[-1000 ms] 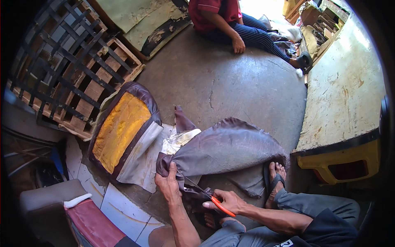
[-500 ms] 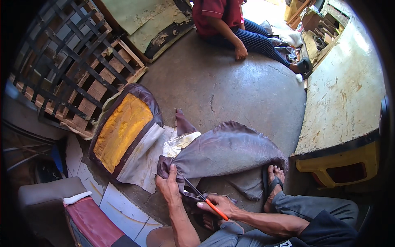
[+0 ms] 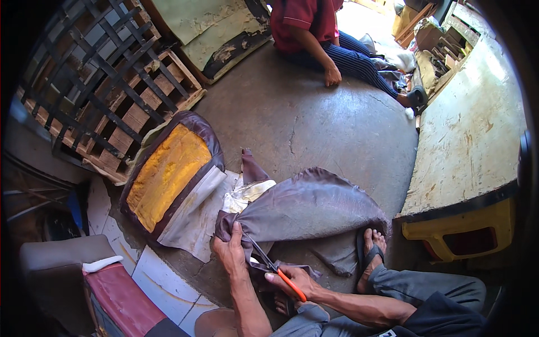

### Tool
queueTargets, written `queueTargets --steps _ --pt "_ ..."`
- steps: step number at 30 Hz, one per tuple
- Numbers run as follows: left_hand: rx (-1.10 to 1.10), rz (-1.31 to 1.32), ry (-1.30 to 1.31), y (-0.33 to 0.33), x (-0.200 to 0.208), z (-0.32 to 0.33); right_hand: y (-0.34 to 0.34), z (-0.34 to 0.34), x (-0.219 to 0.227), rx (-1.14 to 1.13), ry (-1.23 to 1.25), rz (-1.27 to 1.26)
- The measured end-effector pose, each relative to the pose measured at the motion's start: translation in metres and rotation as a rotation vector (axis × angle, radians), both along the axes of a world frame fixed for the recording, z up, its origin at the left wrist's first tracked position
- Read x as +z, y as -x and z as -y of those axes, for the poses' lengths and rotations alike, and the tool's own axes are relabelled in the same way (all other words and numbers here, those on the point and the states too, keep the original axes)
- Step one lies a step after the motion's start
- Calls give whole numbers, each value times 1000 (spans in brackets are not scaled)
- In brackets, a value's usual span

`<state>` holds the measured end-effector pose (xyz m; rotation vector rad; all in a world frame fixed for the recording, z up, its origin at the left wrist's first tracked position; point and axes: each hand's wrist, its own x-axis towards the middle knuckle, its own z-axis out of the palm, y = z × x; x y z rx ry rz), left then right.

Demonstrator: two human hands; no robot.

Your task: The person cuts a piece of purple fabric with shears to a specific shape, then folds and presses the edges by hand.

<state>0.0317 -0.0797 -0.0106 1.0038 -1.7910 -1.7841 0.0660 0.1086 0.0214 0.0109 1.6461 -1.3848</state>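
A large purple-brown leather-like cover [image 3: 314,202] lies on the floor in front of me, its far edge wrinkled. My left hand [image 3: 229,250] pinches the gathered near-left edge, thumb on top. In my right hand [image 3: 292,281] are scissors [image 3: 291,284] with orange handles. Their dark blades point up and left, against the fabric beside my left hand; whether they are parted I cannot make out. Left of the cover is a cushion [image 3: 168,177] with yellow foam and a purple border. A pale cloth flap [image 3: 193,210] hangs from its side.
My sandalled foot [image 3: 370,253] rests at the cover's right end. Beyond sits a person in a red shirt [image 3: 306,28], one hand on the concrete floor [image 3: 337,135]. A webbed wooden frame [image 3: 120,101] leans at left; a pale worn panel [image 3: 466,129] stands at right. A red-grey padded piece [image 3: 123,297] is near left.
The view has shifted slightly. Both hands keep their places on the cover and scissors, with little visible movement.
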Motion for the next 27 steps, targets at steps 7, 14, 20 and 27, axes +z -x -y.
queueTargets --steps 7,14,20,27 --pt "16 13 41 0 -5 1 8 5 12 -11 2 291" --pt "-35 -87 35 -6 -9 15 6 5 30 80 -118 179" --pt "-88 -65 -39 -7 -3 18 5 3 32 75 -77 298" --pt "-76 4 10 -13 -3 22 3 13 25 105 -64 331"
